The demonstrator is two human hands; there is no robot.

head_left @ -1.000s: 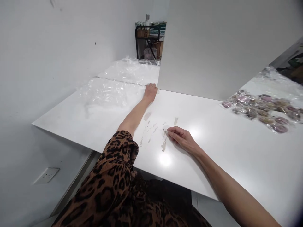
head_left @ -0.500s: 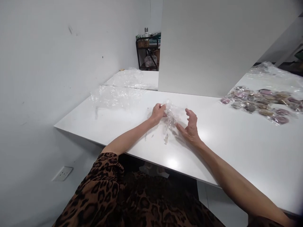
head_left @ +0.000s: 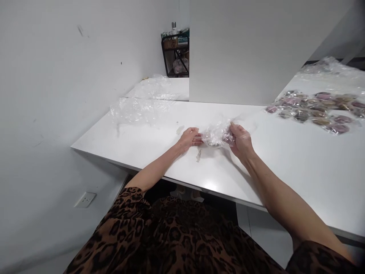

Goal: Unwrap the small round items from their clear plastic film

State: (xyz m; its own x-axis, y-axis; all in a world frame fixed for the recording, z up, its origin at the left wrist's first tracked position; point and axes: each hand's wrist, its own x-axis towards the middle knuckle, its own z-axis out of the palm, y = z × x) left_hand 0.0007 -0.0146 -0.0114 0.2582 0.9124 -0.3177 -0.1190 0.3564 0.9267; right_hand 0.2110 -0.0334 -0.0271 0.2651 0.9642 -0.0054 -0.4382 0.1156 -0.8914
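A crumpled bunch of clear plastic wrap [head_left: 215, 134] is stretched between my hands just above the white table [head_left: 159, 152]. Closed at its left end, my left hand [head_left: 189, 139] holds the film with bent fingers. My right hand [head_left: 242, 140] grips the other end, thumb on top and fingers wrapped around it. Something pinkish and dark shows through the film beside the right fingers; its shape is blurred. Small clear scraps of film [head_left: 199, 155] lie on the tabletop below.
Loose clear film [head_left: 139, 110] is spread over the table's left back part. At the right back lie several wrapped round pieces [head_left: 319, 108], pink, brown and green. A tall white panel [head_left: 234, 53] rises behind the table, and a black shelf rack [head_left: 175, 53] stands beyond it.
My right hand has gone from spread fingers to a grip on the plastic wrap. The wrap is now pulled wider to the right. The view has shifted slightly downward.
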